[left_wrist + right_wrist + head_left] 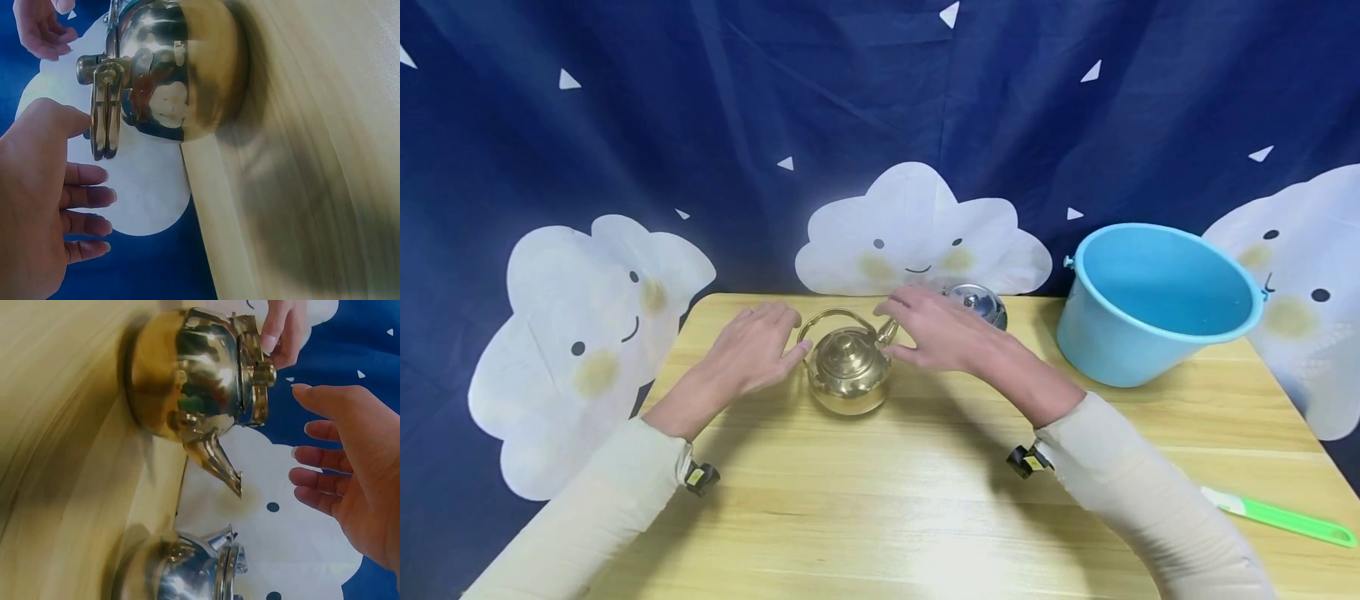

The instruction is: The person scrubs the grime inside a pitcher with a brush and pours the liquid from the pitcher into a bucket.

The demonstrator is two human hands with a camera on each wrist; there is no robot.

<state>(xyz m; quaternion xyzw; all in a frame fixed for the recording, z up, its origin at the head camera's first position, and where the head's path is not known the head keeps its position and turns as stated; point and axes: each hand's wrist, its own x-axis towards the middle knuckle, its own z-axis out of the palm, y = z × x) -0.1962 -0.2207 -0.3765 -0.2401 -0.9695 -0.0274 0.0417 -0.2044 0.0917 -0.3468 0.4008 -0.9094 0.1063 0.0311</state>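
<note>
A shiny gold teapot [848, 379] with a knobbed lid stands upright on the wooden table, its spout pointing to the back right. Its hoop handle [106, 115] leans down toward the left side. My left hand [758, 346] is beside that handle, thumb tip right at its edge in the left wrist view and the other fingers extended, relaxed. On the other side, my right hand [928, 329] hovers near the spout [215, 465], fingers loosely spread and holding nothing. Behind the right hand is a silver teapot [976, 302], partly hidden by it in the head view.
A light blue bucket [1097, 333] stands at the back right of the table [865, 500]. At the right edge lies a green-handled tool [1285, 517], its white end partly hidden by my right sleeve. A dark blue curtain [737, 100] with clouds hangs behind.
</note>
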